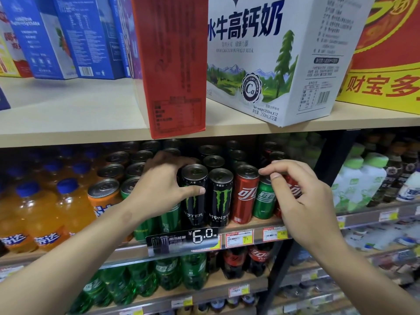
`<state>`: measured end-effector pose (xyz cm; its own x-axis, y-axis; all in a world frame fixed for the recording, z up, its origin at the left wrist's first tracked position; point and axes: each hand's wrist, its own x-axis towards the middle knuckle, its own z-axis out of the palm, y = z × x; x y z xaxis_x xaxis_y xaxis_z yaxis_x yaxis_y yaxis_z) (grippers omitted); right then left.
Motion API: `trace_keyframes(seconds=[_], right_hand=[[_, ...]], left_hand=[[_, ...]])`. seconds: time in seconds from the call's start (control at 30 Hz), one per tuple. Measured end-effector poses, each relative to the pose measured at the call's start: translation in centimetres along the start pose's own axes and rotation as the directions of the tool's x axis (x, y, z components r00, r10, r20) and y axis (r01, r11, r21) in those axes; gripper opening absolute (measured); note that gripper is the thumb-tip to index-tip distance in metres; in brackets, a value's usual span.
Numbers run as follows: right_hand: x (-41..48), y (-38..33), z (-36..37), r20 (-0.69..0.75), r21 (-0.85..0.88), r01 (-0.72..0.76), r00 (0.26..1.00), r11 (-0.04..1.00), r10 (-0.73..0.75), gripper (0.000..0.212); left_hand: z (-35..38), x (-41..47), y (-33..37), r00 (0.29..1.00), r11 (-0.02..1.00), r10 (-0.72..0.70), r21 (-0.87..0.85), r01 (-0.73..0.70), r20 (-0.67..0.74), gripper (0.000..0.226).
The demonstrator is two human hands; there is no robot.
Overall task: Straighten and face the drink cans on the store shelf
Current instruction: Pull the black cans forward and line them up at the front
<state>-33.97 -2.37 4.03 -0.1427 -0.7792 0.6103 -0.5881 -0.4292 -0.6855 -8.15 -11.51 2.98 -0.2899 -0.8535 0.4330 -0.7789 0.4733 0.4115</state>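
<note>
Rows of drink cans stand on the middle shelf (254,223). My left hand (159,187) wraps a black Monster can (195,208) at the front, thumb across its face, fingers behind it. A second black Monster can (220,198) stands right of it with its logo facing out. Beside that are a red cola can (244,196) and a green Sprite can (264,198). My right hand (297,192) pinches the top of the green Sprite can between thumb and fingers. It hides most of another red can (293,187) behind it. An orange Fanta can (103,196) and green cans sit left of my left hand.
Orange soda bottles (45,210) fill the shelf's left part. The shelf above carries a red carton (172,64) and a white milk carton (268,57), both overhanging the cans. A black upright post (327,160) stands to the right, with white bottles (359,176) beyond. Price tags (197,237) line the shelf edge.
</note>
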Motion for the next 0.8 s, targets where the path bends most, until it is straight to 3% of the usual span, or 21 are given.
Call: trace_keyframes(seconds=[0.17,0.33,0.43,0.57,0.8], right_hand=[[-0.1,-0.1,0.1,0.01,0.001,-0.019,1.0,1.0,0.019,0.023],[-0.2,-0.4,0.0,0.01,0.029,-0.036,0.999,0.999,0.035,0.018],[-0.4,-0.5,0.0,0.012,0.036,-0.053,0.999,0.998,0.053,0.017],[-0.6,-0.6,0.0,0.002,0.031,-0.055,0.998,0.998,0.055,0.017],[-0.9,-0.4,0.1,0.012,0.002,-0.05,0.999,0.999,0.05,0.017]], left_hand=[[-0.1,-0.3,0.5,0.999,0.996,0.038,0.081,-0.036,-0.017,0.062],[-0.3,0.0,1.2,0.99,0.994,0.079,0.078,-0.071,-0.113,0.029],[-0.4,0.1,1.3,0.993,0.991,0.087,0.105,-0.078,-0.077,0.034],[-0.4,-0.3,1.4,0.995,0.994,0.077,0.082,-0.072,-0.06,0.015],[-0.6,-1.3,1.6,0.992,0.96,0.128,0.25,-0.126,0.008,0.038]])
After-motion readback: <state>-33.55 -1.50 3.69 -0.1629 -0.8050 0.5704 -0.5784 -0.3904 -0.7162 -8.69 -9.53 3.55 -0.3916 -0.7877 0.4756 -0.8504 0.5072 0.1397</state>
